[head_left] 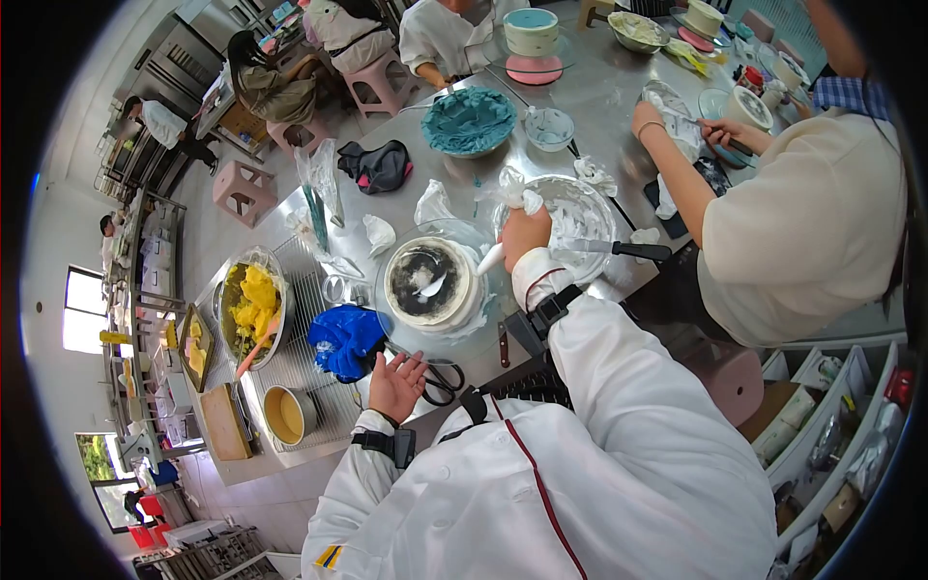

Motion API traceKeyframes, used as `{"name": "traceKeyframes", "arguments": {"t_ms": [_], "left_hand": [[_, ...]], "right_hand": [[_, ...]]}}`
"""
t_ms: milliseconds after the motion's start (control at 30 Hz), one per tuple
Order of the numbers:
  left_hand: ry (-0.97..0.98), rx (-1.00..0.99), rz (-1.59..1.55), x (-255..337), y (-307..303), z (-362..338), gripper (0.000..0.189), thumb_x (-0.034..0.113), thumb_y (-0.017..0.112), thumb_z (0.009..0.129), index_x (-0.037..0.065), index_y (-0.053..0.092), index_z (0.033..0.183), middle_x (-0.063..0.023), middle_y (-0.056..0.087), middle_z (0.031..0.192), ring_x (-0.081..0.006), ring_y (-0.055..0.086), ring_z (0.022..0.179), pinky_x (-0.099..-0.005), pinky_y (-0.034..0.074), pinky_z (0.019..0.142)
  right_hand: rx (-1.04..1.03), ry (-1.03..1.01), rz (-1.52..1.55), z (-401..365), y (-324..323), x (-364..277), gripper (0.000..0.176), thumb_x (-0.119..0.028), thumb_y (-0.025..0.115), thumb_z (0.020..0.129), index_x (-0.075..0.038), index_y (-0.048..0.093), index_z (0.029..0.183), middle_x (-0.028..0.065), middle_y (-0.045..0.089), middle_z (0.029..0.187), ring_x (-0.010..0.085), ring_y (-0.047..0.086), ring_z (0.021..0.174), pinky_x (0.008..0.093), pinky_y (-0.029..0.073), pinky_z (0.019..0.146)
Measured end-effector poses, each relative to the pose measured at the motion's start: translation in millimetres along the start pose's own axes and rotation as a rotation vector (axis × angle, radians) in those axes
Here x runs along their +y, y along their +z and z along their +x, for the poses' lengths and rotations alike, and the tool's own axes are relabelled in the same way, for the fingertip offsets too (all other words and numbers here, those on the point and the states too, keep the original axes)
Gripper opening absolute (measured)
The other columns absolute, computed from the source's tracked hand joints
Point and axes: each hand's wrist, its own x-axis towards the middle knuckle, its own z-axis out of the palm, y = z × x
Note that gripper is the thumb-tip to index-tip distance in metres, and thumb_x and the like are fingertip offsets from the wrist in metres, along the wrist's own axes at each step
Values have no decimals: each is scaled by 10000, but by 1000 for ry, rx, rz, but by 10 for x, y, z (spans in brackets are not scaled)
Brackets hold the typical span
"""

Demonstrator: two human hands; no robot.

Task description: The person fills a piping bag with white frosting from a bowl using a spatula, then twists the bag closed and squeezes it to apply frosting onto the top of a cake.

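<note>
My right hand (525, 232) is wrapped round a white piping bag (492, 257), its tip pointing down-left beside the cake. Below the cake, my left hand (397, 385) is palm up with the fingers apart and nothing in it. A round cake (431, 281) with a dark top and a pale rim sits on a clear glass turntable (406, 337); a white smear lies on the dark top. Behind my right hand is a bowl of white cream (587, 217), with a black-handled spatula (619, 248) across it. A blue bag (345, 340) lies left of my left hand.
Scissors (445, 383) and a knife (504, 345) lie near the front edge. Left are a bowl of yellow cream (253, 307) and a round tin (289, 415). A teal bowl (470, 121) stands behind. A co-worker (802, 222) works close on the right.
</note>
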Motion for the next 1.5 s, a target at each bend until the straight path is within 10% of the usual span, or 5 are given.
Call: {"name": "traceKeyframes", "arguments": {"t_ms": [867,1133,1500], "left_hand": [[-18,-10,5,-36,19,-20,677,598,352,968,73,268,1387,-197,518,1336,-311,535,1181,-396,441,853],[-74,-67,7,-19,19,-24,683,603,349,967,72,264,1389,-197,520,1334,-309,536,1174,-398,444,845],[-13,-14,-5,-31,-16,-18,685,603,342,968,65,265,1386,-190,504,1361,-310,525,1189,-401,436,866]], "right_hand": [[-21,11,-11,38,-35,39,207,-129,529,926,-21,612,1082,59,598,763,136,533,567,311,416,495],[5,-50,-66,135,-24,149,245,-86,522,912,7,608,1122,107,666,949,211,612,851,336,471,767],[16,-28,-46,116,-5,124,266,-113,538,916,14,603,1141,131,668,1009,218,620,893,335,471,789]]}}
